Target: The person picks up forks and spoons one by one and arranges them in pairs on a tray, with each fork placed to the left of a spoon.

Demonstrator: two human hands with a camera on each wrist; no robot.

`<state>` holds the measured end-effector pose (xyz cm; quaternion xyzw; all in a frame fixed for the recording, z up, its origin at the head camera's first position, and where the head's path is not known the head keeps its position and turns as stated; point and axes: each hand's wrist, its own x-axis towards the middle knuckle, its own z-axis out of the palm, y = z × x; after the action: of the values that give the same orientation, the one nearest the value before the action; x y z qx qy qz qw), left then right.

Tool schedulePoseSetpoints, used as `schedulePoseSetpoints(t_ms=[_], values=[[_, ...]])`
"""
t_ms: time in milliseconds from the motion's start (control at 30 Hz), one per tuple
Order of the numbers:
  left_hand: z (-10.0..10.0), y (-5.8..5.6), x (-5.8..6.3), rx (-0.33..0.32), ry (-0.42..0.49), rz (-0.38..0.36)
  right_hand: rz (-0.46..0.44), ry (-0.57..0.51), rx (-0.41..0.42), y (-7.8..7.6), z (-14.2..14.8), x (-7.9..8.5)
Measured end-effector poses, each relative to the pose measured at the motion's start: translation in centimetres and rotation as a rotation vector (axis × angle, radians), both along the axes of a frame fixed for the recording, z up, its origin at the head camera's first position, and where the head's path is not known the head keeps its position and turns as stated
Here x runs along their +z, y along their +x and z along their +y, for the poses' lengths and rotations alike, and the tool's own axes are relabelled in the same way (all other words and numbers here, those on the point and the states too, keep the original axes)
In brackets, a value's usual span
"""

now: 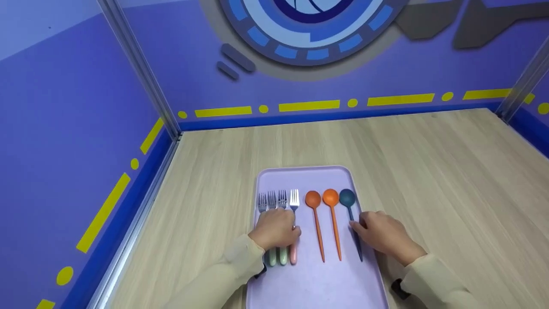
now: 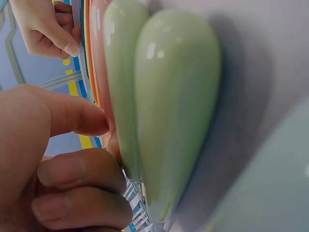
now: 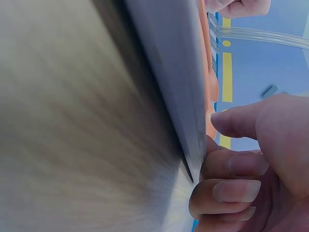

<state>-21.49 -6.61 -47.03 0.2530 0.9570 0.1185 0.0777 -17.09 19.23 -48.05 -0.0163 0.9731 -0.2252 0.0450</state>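
Note:
A lilac tray (image 1: 317, 283) holds a row of several forks (image 1: 272, 199) on its left, with green and pink handles among them. My left hand (image 1: 276, 229) lies over the forks, its thumb and forefinger pinching the pink-handled fork (image 1: 294, 253). Green handles (image 2: 178, 96) fill the middle of the left wrist view. On the tray's right side are a brown-orange spoon (image 1: 313, 199), an orange spoon (image 1: 330, 197) and a dark blue spoon (image 1: 347, 197). My right hand (image 1: 384, 231) pinches the dark blue spoon's handle, other fingers curled by the tray's rim (image 3: 174, 63).
The tray lies on a light wood table (image 1: 214, 171). Blue-purple panels (image 1: 171, 64) with yellow marks stand behind and at the sides, joined by a metal post (image 1: 141, 68) at the left corner. Wood surface extends beyond the tray on both sides.

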Motion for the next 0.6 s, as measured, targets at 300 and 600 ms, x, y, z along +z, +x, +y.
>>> schedulePoseSetpoints(t_ms=[300, 600], values=[[-0.1, 0.2, 0.4, 0.005, 0.009, -0.006, -0.006, -0.007, 0.006, -0.1, -0.1, 0.0], [-0.6, 0.8, 1.3, 0.023, 0.056, 0.058, 0.127, -0.003, 0.016, 0.2, -0.4, 0.3]])
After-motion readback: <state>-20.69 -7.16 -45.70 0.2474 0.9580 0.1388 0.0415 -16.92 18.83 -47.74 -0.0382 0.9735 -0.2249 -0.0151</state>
